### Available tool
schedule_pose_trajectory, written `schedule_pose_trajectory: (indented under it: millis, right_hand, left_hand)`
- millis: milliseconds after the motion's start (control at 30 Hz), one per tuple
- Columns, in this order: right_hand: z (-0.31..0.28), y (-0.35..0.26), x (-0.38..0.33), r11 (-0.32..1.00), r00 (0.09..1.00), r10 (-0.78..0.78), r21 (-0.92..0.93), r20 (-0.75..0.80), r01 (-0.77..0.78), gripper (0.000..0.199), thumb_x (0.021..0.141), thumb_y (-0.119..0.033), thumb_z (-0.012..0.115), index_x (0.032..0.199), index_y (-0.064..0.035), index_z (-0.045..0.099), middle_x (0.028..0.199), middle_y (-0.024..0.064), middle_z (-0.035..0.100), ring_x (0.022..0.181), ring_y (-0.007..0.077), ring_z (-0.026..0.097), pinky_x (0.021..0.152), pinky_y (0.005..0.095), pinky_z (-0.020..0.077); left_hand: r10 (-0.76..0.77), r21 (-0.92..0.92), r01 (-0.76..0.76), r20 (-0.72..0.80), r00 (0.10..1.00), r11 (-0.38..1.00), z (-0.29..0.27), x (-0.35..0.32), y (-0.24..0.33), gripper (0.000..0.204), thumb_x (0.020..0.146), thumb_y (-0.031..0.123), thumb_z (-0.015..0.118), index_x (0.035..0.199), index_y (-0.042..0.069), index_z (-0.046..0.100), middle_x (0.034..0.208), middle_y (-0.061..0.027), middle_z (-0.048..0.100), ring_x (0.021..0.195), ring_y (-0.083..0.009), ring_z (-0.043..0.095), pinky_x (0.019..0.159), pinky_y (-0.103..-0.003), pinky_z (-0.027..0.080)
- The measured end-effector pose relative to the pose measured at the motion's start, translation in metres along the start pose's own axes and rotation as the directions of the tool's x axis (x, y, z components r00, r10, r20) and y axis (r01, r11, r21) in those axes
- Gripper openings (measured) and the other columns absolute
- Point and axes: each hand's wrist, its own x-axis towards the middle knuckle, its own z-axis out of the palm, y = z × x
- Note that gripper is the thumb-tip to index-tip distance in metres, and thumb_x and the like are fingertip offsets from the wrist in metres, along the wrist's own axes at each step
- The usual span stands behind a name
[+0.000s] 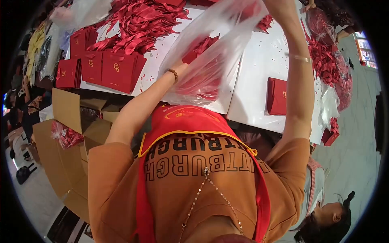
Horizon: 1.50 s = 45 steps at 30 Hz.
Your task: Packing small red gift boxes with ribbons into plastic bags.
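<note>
While crinkly and clear, the plastic bag (210, 60) (holding red pieces) hangs limp.

Looks like a packing workshop: long white table (259, 60) heaped with red ribbons (142, 20), stacks of flat red gift bags (117, 71), open cardboard boxes (67, 133) on the floor, more workers seated close around.
</note>
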Motion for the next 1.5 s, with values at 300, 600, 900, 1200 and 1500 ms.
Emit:
schedule_pose_trajectory:
  millis: [300, 600, 900, 1200, 1500]
  right_hand:
    - [0.129, -0.009, -0.185, 0.873, 0.144, -0.203, 0.113, 0.968, 0.475, 0.029, 0.083, -0.028, 0.048, 0.100, -0.0047, 0.051, 0.099, 0.0161, 0.056, 0.092, 0.0323, 0.055, 0.072, 0.0411, 0.0447]
    - [0.108, 0.024, -0.183, 0.934, 0.022, -0.349, 0.346, 0.937, 0.086, 0.037, 0.088, -0.031, 0.038, 0.113, -0.0057, 0.045, 0.085, 0.0205, 0.057, 0.076, 0.0371, 0.056, 0.067, 0.0424, 0.0446]
    - [0.158, 0.028, -0.158, 0.967, 0.680, -0.205, 0.039, 0.704, 0.250, 0.025, 0.078, -0.006, 0.041, 0.102, -0.0038, 0.044, 0.074, 0.0203, 0.058, 0.069, 0.0376, 0.057, 0.060, 0.0457, 0.0433]
    - [0.170, 0.039, -0.131, 0.991, 0.728, -0.118, 0.038, 0.676, 0.125, 0.018, 0.079, -0.009, 0.043, 0.095, -0.0032, 0.047, 0.083, 0.0223, 0.057, 0.079, 0.0345, 0.056, 0.070, 0.0405, 0.0450]
    - [0.137, 0.010, -0.133, 0.360, 0.742, 0.433, 0.656, 0.511, -0.663, 0.043, 0.081, -0.020, 0.055, 0.114, 0.0040, 0.042, 0.098, 0.0122, 0.055, 0.095, 0.0235, 0.051, 0.083, 0.0301, 0.0381]
  left_hand:
    - [0.263, -0.124, -0.256, 0.046, 0.964, 0.959, 0.013, 0.055, -0.044, 0.046, 0.064, 0.025, 0.065, 0.104, 0.001, 0.058, 0.103, -0.0144, 0.058, 0.096, -0.0247, 0.053, 0.081, -0.032, 0.041]
    - [0.197, -0.034, -0.194, 0.116, 0.974, 0.980, -0.006, 0.008, -0.002, 0.041, 0.067, 0.021, 0.063, 0.101, -0.001, 0.059, 0.100, -0.0162, 0.059, 0.093, -0.0218, 0.054, 0.077, -0.033, 0.043]
    - [0.067, -0.084, -0.062, 0.053, 0.996, 0.995, -0.002, 0.036, -0.020, 0.061, 0.062, 0.014, 0.069, 0.113, -0.007, 0.042, 0.102, -0.0170, 0.055, 0.090, -0.0245, 0.056, 0.075, -0.033, 0.046]
    - [0.090, -0.088, -0.076, 0.170, 0.981, 0.993, -0.005, 0.033, -0.015, 0.055, 0.062, 0.012, 0.071, 0.108, -0.005, 0.047, 0.099, -0.0149, 0.058, 0.087, -0.0235, 0.057, 0.074, -0.032, 0.047]
    - [0.115, -0.110, -0.108, 0.062, 0.991, 0.988, 0.001, 0.056, -0.045, 0.069, 0.061, 0.013, 0.074, 0.117, -0.007, 0.038, 0.100, -0.0161, 0.057, 0.086, -0.0237, 0.058, 0.074, -0.031, 0.047]
